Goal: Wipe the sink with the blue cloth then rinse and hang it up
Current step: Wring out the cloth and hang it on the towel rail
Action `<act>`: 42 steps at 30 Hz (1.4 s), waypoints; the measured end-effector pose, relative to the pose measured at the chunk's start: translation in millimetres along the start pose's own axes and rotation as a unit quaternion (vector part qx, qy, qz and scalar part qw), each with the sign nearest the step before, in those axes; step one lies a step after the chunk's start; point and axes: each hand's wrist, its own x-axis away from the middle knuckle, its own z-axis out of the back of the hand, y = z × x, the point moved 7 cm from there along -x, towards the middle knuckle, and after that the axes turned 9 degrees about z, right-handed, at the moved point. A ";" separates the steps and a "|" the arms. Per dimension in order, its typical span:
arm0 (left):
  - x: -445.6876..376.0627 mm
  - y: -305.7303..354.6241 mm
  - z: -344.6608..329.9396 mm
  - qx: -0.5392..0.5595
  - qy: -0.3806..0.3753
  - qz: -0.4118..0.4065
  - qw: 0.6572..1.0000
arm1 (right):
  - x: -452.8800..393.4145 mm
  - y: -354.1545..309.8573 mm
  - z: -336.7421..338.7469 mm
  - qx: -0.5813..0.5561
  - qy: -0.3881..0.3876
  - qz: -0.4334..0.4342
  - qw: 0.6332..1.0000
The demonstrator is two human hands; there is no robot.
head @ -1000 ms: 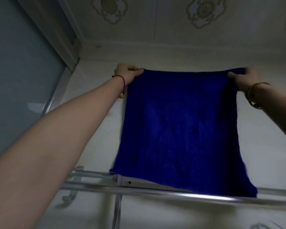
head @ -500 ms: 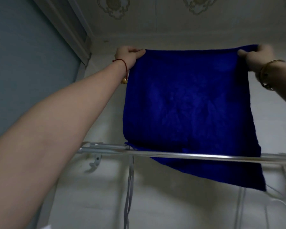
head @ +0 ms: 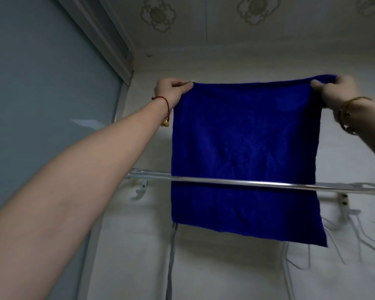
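Blue cloth (head: 243,148) held up spread flat, hanging behind the metal rail (head: 247,183) — lower part drops below it. Left hand (head: 171,90) pinches top left corner, fingers curled; right hand (head: 336,92) grips top right corner — slightly blurred. Wire hangers (head: 355,239) at lower right.

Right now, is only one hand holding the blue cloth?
No, the left hand and the right hand each pinch a top corner of the blue cloth.
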 end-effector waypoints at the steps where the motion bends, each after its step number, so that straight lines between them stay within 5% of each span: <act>1: 7.9 -0.7 3.6 -0.001 0.005 0.000 1.000 | 7.6 -1.2 2.3 -0.015 -0.002 -0.001 1.000; 19: 190.6 -48.1 63.7 -0.005 0.025 0.088 0.996 | 180.2 -3.5 57.1 -0.060 -0.060 -0.024 0.996; 32: 283.0 -106.3 69.7 -0.045 0.005 0.151 0.988 | 294.4 43.7 64.1 -0.028 -0.102 -0.135 0.985; 42: 322.7 -188.4 47.9 0.108 -0.025 0.285 0.952 | 335.6 90.8 54.6 -0.140 -0.058 -0.236 0.960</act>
